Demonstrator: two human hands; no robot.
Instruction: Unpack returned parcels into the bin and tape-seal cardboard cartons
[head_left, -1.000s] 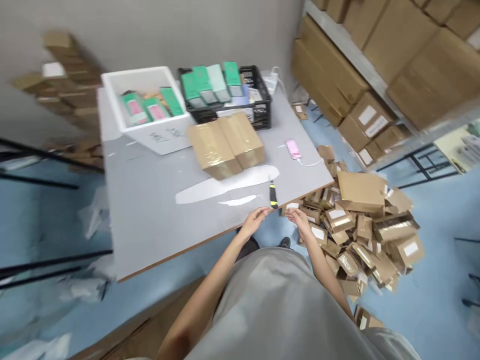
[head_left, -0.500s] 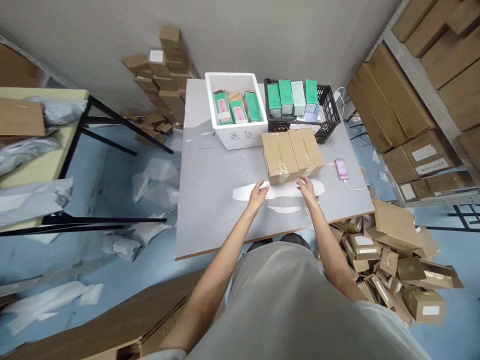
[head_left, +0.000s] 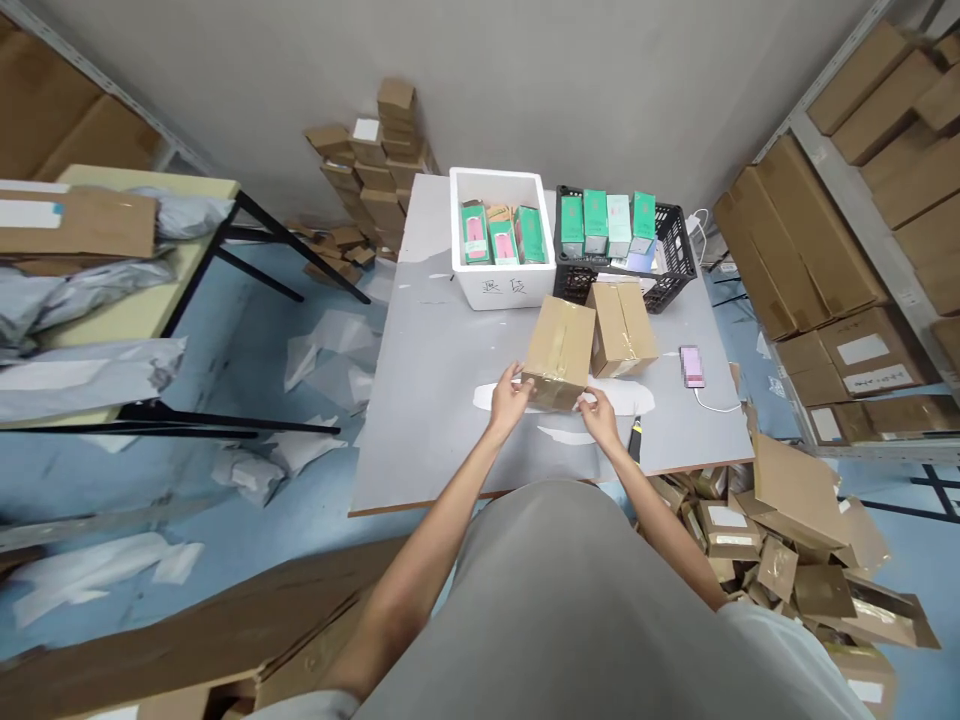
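Observation:
A taped cardboard box (head_left: 556, 345) stands on the grey table before me. My left hand (head_left: 509, 402) is closed on its near left corner, and my right hand (head_left: 598, 415) has its fingers on the near right corner. Just behind it to the right is a second taped cardboard box (head_left: 624, 325). A yellow and black utility knife (head_left: 635, 440) lies right of my right hand. Under the front of the held box, a white patch (head_left: 626, 396) shows on the tabletop.
Farther back on the table (head_left: 427, 400) stand a white foam box (head_left: 504, 290) and a black crate (head_left: 679, 265), both with green boxes in them. A phone (head_left: 691, 367) on a cable lies at the right. Discarded cartons (head_left: 780, 560) are heaped on the floor beyond the table's right edge.
Both hands have taken hold of the left cardboard box. It has come toward me and apart from the other box. My view has shifted a little, and the knife now shows fully.

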